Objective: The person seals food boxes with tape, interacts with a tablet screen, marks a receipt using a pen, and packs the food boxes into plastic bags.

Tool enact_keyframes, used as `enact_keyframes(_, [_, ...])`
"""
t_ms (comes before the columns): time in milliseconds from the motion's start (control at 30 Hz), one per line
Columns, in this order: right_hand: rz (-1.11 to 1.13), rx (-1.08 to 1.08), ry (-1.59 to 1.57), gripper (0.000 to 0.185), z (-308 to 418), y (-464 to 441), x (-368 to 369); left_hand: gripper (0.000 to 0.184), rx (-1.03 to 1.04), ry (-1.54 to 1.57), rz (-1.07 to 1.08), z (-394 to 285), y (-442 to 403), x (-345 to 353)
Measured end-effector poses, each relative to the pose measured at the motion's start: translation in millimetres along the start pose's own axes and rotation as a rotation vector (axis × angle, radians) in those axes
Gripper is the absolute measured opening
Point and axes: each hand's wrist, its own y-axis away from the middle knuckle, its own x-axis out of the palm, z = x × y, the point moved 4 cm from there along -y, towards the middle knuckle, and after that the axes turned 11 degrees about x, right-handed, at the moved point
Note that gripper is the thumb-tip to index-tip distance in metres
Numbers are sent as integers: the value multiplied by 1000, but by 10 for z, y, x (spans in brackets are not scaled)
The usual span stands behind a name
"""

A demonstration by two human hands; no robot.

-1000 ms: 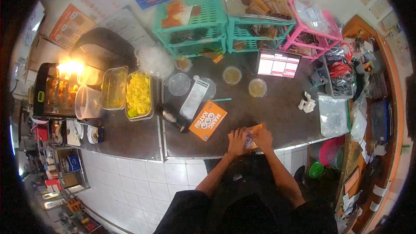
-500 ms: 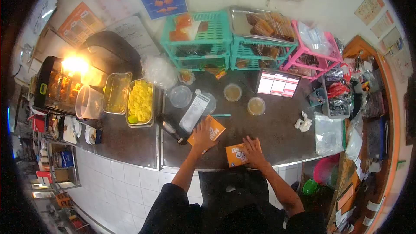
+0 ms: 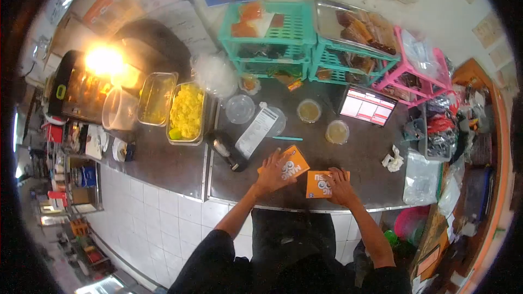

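Observation:
Two orange printed boxes lie side by side near the counter's front edge. On the tilted left box (image 3: 295, 164) rests my left hand (image 3: 271, 175), its fingers spread over the left part. My right hand (image 3: 339, 186) lies with fingers apart on the right side of the other orange box (image 3: 317, 184). Just left of the boxes are a long white receipt (image 3: 257, 132) and a dark handheld device (image 3: 225, 151). Behind them lies a thin blue stick (image 3: 287, 138).
Two lidded cups (image 3: 309, 111) (image 3: 338, 132) and a tablet (image 3: 368, 105) stand farther back. A tray of yellow food (image 3: 187, 112) is at the left, near a lit warmer (image 3: 90, 90). Crumpled tissue (image 3: 392, 159) lies right. Teal racks (image 3: 267, 49) line the wall.
My left hand has left the right box and now rests on the left box, which has shifted right, closer to the other. The camera view has also shifted.

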Motion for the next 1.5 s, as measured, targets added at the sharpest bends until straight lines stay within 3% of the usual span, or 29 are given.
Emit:
enact_keyframes(67, [13, -23, 28, 98, 40, -44, -56, 80, 21, -433, -274, 920, -119, 340])
enact_keyframes(133, [44, -20, 26, 101, -19, -51, -14, 59, -318, -410, -501, 899, -346, -458])
enact_keyframes(200, [101, -25, 14, 102, -82, -84, 58, 45, -533, -217, -260, 1568, -512, -367])
enact_keyframes(300, [173, -38, 19, 103, -193, -49, 148, 37, -546, -4, -90, 1627, -526, -476])
enact_keyframes(367, [170, -50, 39, 102, -239, -75, 140, 35, -439, 48, -330, 1645, -432, -491])
enact_keyframes(400, [149, -50, 50, 102, -242, -69, 118, 35, -378, 71, -443, 1641, -363, -480])
enact_keyframes(433, [128, -43, 59, 101, -248, -27, 92, 39, -188, 21, -506, 1593, -269, -490])
enact_keyframes(533, [121, -16, -117, 104, 354, -269, -566, 41, -337, 370, -472, 1150, 16, -714])
enact_keyframes(600, [247, -125, -134, 104, 879, -667, -709, 45, -244, 694, -551, 890, 167, -768])
enact_keyframes(667, [224, -225, -62, 108, 1205, -1039, -482, 48, -220, 888, -552, 590, 280, -817])
enact_keyframes(767, [195, -197, -81, 113, 1295, -1372, 50, 54, -270, 923, -494, 184, 369, -988])
enact_keyframes(867, [75, -135, -232, 118, 1266, -1192, 265, 53, -185, 1029, -544, 104, 496, -838])
enact_keyframes(967, [87, -79, -363, 118, 1162, -801, -349, 56, -247, 934, -526, 276, 571, -547])
enact_keyframes(1033, [211, 121, -102, 117, 798, -432, -569, 60, -327, 849, -546, 539, 610, -146])
enact_keyframes(1100, [120, -16, 111, 113, 182, -95, -137, 60, -444, 837, -536, 531, 565, 56])
enact_keyframes(1133, [168, -3, 57, 110, 7, -59, -113, 60, -500, 835, -540, 531, 526, 178])
enact_keyframes(1167, [214, 6, 1, 107, -116, -77, -92, 59, -423, 870, -674, 637, 540, 379])
enact_keyframes(1200, [263, 13, -61, 105, -222, -75, -47, 59, -430, 879, -626, 574, 468, 363])
enact_keyframes(1267, [38, 50, -64, 96, -456, 146, -129, 60, -479, 869, -554, 431, 423, 267])
enact_keyframes(1300, [-37, -31, 7, 85, -780, 309, 67, 61, -544, 728, -410, 409, 418, 243])
enact_keyframes(1333, [-58, 44, 76, 79, -698, 269, -83, 64, -397, 717, -491, 504, 423, 496])
enact_keyframes(1367, [-69, 129, -46, 79, -328, 138, -549, 66, -390, 868, -489, 459, 365, 549])
enact_keyframes(1433, [3, 214, 53, 86, -57, -1, -675, 59, -317, 977, -508, 291, 236, 410])
enact_keyframes(1467, [37, 177, 44, 87, 171, -148, -706, 66, -111, 828, -682, 484, 121, 740])
enact_keyframes(1500, [72, 150, 44, 88, 398, -257, -744, 67, 1, 693, -756, 451, 112, 595])
